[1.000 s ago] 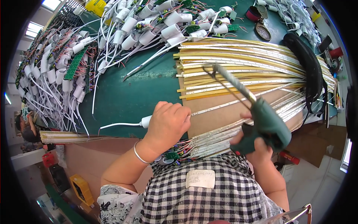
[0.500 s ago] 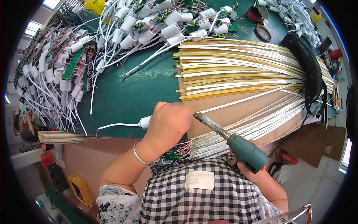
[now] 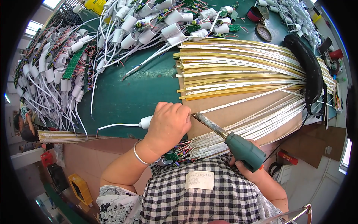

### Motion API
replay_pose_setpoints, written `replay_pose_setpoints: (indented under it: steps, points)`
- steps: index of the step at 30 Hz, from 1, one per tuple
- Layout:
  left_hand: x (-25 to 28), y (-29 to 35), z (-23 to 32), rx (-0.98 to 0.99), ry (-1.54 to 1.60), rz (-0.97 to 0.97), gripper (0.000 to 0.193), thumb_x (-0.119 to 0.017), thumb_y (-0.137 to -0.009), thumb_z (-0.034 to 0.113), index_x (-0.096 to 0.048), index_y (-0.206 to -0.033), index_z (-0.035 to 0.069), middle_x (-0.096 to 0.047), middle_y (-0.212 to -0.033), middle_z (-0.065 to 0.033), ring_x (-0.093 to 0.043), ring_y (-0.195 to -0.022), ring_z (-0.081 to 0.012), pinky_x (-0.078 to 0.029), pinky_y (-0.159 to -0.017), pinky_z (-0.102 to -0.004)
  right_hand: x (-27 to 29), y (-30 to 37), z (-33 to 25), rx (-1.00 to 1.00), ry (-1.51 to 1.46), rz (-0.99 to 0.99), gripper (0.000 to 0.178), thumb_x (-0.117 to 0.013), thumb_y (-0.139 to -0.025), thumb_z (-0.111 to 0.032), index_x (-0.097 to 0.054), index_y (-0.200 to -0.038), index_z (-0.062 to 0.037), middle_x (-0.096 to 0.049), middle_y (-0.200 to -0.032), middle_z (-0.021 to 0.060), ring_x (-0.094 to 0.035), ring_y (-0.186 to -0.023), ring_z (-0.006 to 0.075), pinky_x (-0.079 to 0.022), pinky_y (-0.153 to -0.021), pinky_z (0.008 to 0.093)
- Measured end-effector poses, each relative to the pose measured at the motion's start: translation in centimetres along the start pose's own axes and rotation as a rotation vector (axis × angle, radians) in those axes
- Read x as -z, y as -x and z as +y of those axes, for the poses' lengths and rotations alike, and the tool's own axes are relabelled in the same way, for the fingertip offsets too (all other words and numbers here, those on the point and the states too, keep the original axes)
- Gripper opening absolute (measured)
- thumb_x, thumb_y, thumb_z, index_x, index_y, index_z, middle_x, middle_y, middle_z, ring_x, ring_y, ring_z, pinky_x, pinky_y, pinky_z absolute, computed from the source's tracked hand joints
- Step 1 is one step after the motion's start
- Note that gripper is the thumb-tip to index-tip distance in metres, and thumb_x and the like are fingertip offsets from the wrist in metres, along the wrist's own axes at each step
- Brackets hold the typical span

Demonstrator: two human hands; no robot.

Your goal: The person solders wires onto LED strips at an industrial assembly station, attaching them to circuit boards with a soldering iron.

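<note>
My left hand (image 3: 169,123) is closed, knuckles up, around a white plastic end cap (image 3: 146,122) whose white cable trails left onto the green bench. Its fingertips pinch close to the end of a single white LED strip (image 3: 238,99); what lies under them is hidden. In my right hand (image 3: 255,174) is a green-handled soldering iron (image 3: 244,151), gripped by the handle. The iron's dark tip meets or nearly meets the left fingertips at the strip's end.
White and yellow LED strips (image 3: 238,69) lie fanned on brown cardboard (image 3: 216,108), under a black bundle (image 3: 307,63). Piles of capped cables with circuit boards (image 3: 72,65) cover the bench's left and back. A small round tin (image 3: 263,33) stands behind. More boards (image 3: 171,156) sit by my apron.
The left fingers have turned slightly at the strip's end, and the white cap has shifted a little right. The soldering iron has moved slightly left, its tip still at the fingertips.
</note>
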State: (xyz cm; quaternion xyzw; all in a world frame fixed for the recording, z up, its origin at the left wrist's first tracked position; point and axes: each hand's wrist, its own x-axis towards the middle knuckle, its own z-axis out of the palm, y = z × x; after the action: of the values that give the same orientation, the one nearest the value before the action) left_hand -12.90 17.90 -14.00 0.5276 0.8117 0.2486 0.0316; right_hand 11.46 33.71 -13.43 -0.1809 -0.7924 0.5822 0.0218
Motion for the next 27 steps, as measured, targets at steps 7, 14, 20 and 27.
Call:
replay_pose_setpoints:
  steps: [7, 14, 20, 27]
  points:
    - [-0.2, 0.1, 0.2, 0.006, -0.019, 0.009, 0.014, -0.065, -0.071, 0.003, -0.054, -0.079, 0.007, -0.056, -0.069, -0.008, -0.055, -0.067, -0.0273, -0.041, -0.071, -0.0374, 0.0, 0.2, 0.0, -0.011, -0.017, -0.011, 0.032, -0.071, -0.067, -0.001, -0.066, -0.099, -0.0031, -0.061, -0.107, 0.0153, -0.059, -0.098, 0.0331, -0.048, -0.086, 0.0389]
    - [-0.2, -0.5, 0.2, -0.003, -0.006, -0.001, 0.014, -0.065, -0.071, 0.003, -0.054, -0.078, 0.007, -0.056, -0.069, -0.008, -0.055, -0.067, -0.0276, -0.041, -0.07, -0.0373, 0.2, 0.3, -0.3, -0.083, -0.441, 0.091, 0.048, -0.066, -0.082, -0.015, -0.047, -0.124, 0.0004, -0.06, -0.105, 0.0122, -0.062, -0.09, 0.019, -0.052, -0.076, 0.0335]
    - [0.2, 0.2, -0.3, 0.027, -0.044, 0.033, 0.011, -0.064, -0.072, 0.006, -0.054, -0.077, 0.008, -0.055, -0.068, -0.0082, -0.056, -0.068, -0.0279, -0.041, -0.07, -0.0386, 0.8, -4.4, -1.6, 0.036, -0.813, 0.135, 0.07, -0.066, -0.082, -0.044, -0.043, -0.132, 0.0007, -0.055, -0.116, 0.0177, -0.06, -0.099, 0.0249, -0.049, -0.088, 0.0406]
    - [-1.6, 0.3, -0.2, -0.005, -0.058, 0.013, 0.01, -0.061, -0.07, 0.016, -0.059, -0.074, 0.007, -0.06, -0.071, -0.0083, -0.061, -0.071, -0.0253, -0.041, -0.071, -0.0397, 0.0, -10.1, -0.1, 0.215, -1.116, 0.137, 0.068, -0.057, -0.089, -0.045, -0.036, -0.14, -0.0044, -0.038, -0.144, 0.0137, -0.044, -0.126, 0.0299, -0.034, -0.107, 0.0555]
